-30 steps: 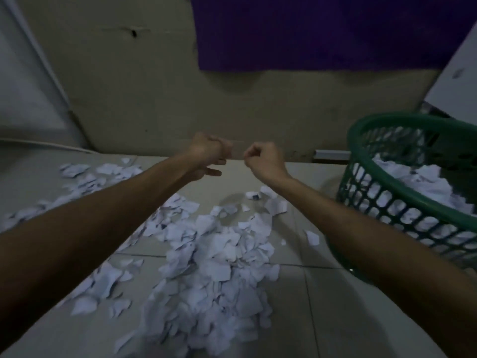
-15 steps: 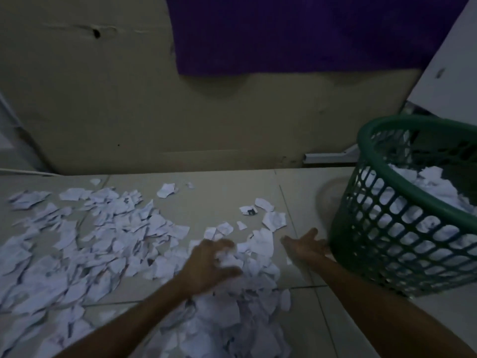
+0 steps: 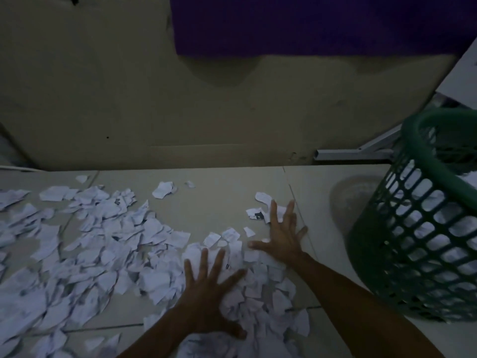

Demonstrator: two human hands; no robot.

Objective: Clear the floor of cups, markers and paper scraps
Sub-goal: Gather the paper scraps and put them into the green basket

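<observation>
White paper scraps cover the tiled floor in a wide heap from the left edge to the middle. My left hand lies flat on the heap with its fingers spread, palm down. My right hand is also spread flat, pressing on scraps at the heap's right end, fingers pointing toward the wall. A green plastic basket stands to the right of my right hand and holds more white scraps. No cups or markers show.
A beige wall closes the far side, with a purple cloth hanging on it. A grey metal bar lies at the wall's foot behind the basket. Bare tile separates my right hand and the basket.
Both hands came down from fists held in the air to the floor. They have opened flat onto the scraps, and the right hand has moved forward. The view has tilted down.
</observation>
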